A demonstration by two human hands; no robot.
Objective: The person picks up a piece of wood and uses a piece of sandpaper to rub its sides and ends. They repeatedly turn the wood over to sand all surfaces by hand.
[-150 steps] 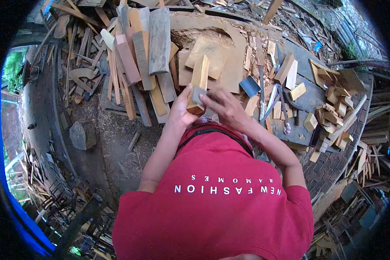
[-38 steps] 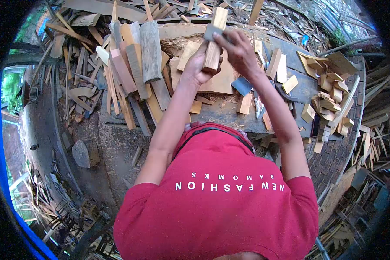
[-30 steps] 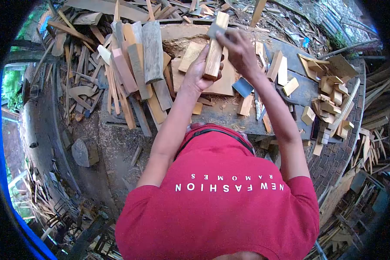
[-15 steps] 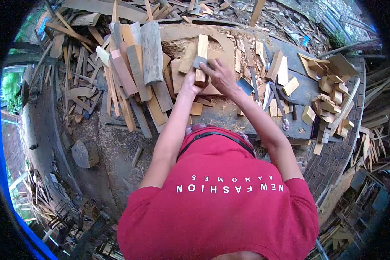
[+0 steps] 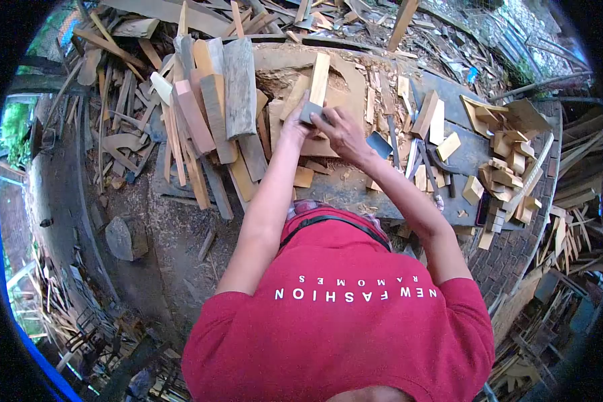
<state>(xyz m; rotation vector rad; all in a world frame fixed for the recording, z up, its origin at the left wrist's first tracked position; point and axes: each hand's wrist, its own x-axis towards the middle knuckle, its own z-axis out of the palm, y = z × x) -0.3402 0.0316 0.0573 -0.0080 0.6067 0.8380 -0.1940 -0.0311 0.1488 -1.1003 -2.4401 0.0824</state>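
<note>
My left hand (image 5: 295, 126) is closed around the near part of a pale wooden block (image 5: 319, 78), which points away from me over the bench. A small grey piece that looks like sandpaper (image 5: 309, 112) lies against the near part of the block. My right hand (image 5: 342, 134) grips this piece with bent fingers, close beside the left hand. The fingers and the grey piece hide the block's near end. Under the hands sits a wooden board (image 5: 328, 146) on the bench.
Upright planks (image 5: 239, 87) lean together left of my hands. Wood shavings, a dark blue sheet (image 5: 379, 145) and several tools lie to the right. Farther right is a pile of small wooden blocks (image 5: 506, 175). A log stump (image 5: 126, 238) stands on the ground at left.
The grey piece and my right hand have moved toward me along the block. More of the block's far part shows, and the block's near end is now covered.
</note>
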